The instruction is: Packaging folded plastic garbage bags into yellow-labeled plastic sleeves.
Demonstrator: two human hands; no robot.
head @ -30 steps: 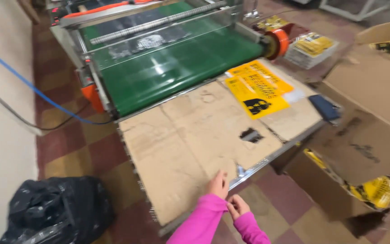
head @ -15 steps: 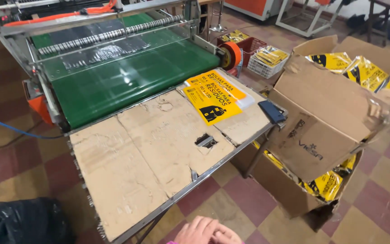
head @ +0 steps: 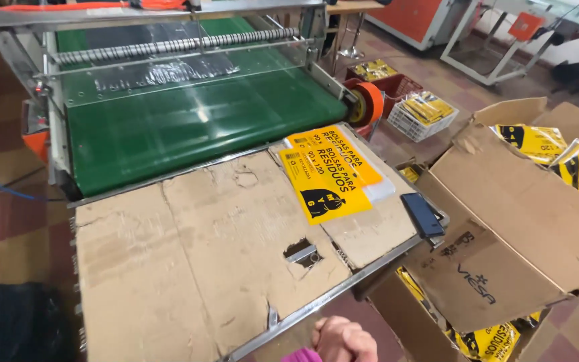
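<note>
Item: my hands (head: 343, 338) — clasped together at the table's near edge, gripping nothing. Nearest: cardboard sheet (head: 189, 261) lining the table (padding, I judge). Yellow bags (head: 326, 173) stacked beside the green belt (head: 196, 127) — handy for boxing.

Only a small part of the person is visible, at the bottom edge of the frame, a little right of the middle. There is one bare hand (head: 343, 338) with no glove, ring or watch that can be seen on it. Just to its left shows a small piece of bright pink sleeve (head: 301, 355), cut by the frame edge
</note>
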